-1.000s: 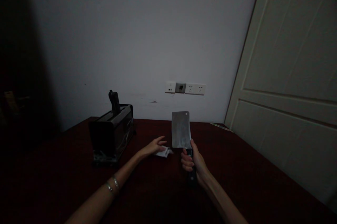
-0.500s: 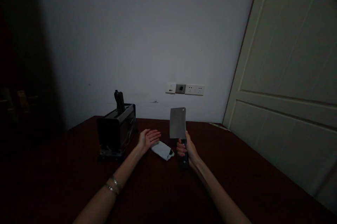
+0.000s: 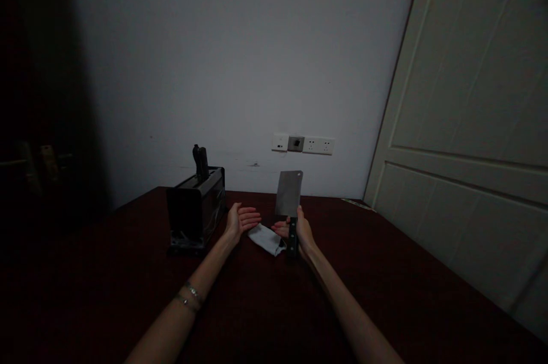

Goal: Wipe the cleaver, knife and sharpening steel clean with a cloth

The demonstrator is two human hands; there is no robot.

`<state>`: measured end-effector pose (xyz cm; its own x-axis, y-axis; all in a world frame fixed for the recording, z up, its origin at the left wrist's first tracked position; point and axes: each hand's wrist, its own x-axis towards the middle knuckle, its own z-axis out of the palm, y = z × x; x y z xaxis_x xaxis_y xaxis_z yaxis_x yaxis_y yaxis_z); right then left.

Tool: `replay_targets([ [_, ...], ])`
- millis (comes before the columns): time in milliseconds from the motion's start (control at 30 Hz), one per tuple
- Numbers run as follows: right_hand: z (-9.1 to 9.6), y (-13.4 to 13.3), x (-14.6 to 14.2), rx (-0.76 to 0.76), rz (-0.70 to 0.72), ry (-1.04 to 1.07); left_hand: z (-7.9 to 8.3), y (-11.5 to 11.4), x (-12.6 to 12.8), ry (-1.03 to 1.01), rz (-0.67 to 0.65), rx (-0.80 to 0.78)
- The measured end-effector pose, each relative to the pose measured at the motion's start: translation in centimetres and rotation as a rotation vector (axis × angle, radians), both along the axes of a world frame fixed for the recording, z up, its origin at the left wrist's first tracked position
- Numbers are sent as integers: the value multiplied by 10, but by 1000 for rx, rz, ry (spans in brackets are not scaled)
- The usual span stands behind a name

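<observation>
Moved nearer to the white cloth (image 3: 266, 238) and tilted further since half a second earlier, a cleaver (image 3: 289, 193) is being borne on the loosened right hand (image 3: 303, 233), whose fingers have been uncurled. Its black handle is being laid along the palm, with the thumb kept at the far side, not clamped; its blade is being pointed toward the desk's back edge. Whether the desk (image 3: 265, 310) is being touched by the cleaver cannot be told.

Between both hands, mid-desk, the cloth is being left lying flat, its right end set just beside the cleaver's handle. Nothing is being gripped by the left hand (image 3: 240, 219), its fingers being held straight and side by side just beyond the cloth; contact there cannot be judged. Bracelets (image 3: 194, 291) are being worn on that arm.

Toward the desk's left edge, a black holder (image 3: 185, 218) is being topped by dark handles (image 3: 203, 162). Above the back edge, wall sockets (image 3: 318, 145) are being dimly lit.
</observation>
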<state>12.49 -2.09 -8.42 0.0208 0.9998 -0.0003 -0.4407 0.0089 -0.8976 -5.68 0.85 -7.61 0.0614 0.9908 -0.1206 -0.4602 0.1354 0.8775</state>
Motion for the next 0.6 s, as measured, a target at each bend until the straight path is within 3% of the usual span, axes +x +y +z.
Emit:
replay_targets([
  [300,-15,5,-6,18,-60,12,-3,-12,8,190,62,41],
  [467,-17,1,-7,58,-88,-75,-14,-32,39,278,-127,8],
  [600,-20,-2,-9,161,-200,-279,-24,-41,66,271,-100,50],
])
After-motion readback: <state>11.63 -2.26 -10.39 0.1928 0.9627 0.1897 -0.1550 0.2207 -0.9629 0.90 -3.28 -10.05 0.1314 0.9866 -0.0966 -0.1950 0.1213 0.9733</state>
